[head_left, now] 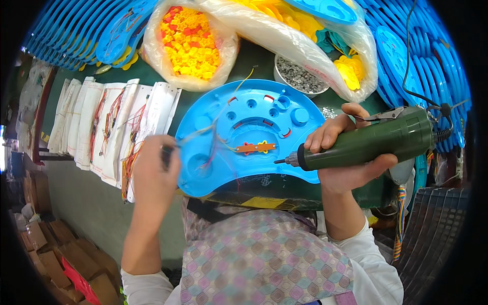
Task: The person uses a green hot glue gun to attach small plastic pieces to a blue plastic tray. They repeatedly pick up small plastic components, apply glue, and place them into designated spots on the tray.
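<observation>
My right hand (348, 179) is wrapped round a dark green electric screwdriver (376, 141), its bit pointing left over a curved blue plastic shell (203, 175). Inside the shell lies a narrow orange circuit board (254, 148), across a red and a yellow star-shaped piece (263, 147). Thin wires (216, 127) run from the board's left end, some blurred by motion. At the shell's left edge my left hand (155, 168) is closed, smeared by movement, with a small dark part (166, 156) between its fingers; its kind is unclear.
White paper bundles with coloured wires (109, 129) stand left. Behind the shell are a bag of yellow and red pieces (190, 46), a bowl of small metal screws (300, 73) and a bag of yellow parts (351, 71). Blue shells (432, 76) are stacked right; a cable (407, 56) hangs above the screwdriver.
</observation>
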The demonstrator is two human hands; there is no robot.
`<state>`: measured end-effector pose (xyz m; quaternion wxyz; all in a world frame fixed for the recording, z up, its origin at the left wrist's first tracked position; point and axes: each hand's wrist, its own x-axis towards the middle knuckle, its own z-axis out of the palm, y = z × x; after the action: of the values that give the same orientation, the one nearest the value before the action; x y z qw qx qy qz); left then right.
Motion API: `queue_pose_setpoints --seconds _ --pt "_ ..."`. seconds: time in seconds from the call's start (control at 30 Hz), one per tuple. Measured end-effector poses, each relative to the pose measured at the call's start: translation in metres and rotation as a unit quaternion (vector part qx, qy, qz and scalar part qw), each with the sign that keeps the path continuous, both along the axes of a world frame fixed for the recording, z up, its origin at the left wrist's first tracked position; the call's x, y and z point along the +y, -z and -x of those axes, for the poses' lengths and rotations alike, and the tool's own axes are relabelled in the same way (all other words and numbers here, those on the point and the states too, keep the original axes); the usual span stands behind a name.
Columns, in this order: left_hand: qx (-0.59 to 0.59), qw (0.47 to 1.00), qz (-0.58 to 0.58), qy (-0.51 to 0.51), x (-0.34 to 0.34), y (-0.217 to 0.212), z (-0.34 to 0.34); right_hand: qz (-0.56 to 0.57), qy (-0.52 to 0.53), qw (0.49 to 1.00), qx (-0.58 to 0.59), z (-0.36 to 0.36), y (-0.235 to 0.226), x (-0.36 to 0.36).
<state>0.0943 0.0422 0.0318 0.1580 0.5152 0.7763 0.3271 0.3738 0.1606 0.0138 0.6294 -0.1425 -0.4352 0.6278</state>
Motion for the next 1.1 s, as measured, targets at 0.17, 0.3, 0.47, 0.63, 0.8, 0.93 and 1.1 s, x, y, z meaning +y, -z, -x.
queue_pose_setpoints --seconds 0.17,0.3,0.47,0.63,0.8,0.93,1.1 --pt "0.008 0.957 -0.237 0.168 0.050 -0.024 -0.013 0.014 0.010 1.000 0.014 -0.013 -0.003 0.001" --pt "-0.024 0.929 -0.203 0.309 0.092 -0.019 -0.050 0.007 0.028 1.000 0.004 -0.025 -0.004 0.003" --pt "-0.171 0.904 -0.113 0.375 0.147 0.015 -0.093 0.010 0.067 0.998 -0.013 -0.041 0.002 0.006" --pt "-0.087 0.929 -0.057 0.356 0.170 0.052 -0.089 0.031 0.055 0.997 0.035 -0.052 0.008 0.010" --pt "0.085 0.925 -0.147 0.339 0.164 0.057 -0.094 0.038 0.062 0.997 0.028 -0.057 0.012 0.019" --pt "0.140 0.914 -0.169 0.341 0.162 0.056 -0.094 0.027 0.079 0.996 0.015 -0.061 0.013 0.025" --pt "0.104 0.904 -0.178 0.374 0.164 0.059 -0.089 0.031 0.089 0.995 0.041 -0.062 0.010 0.027"
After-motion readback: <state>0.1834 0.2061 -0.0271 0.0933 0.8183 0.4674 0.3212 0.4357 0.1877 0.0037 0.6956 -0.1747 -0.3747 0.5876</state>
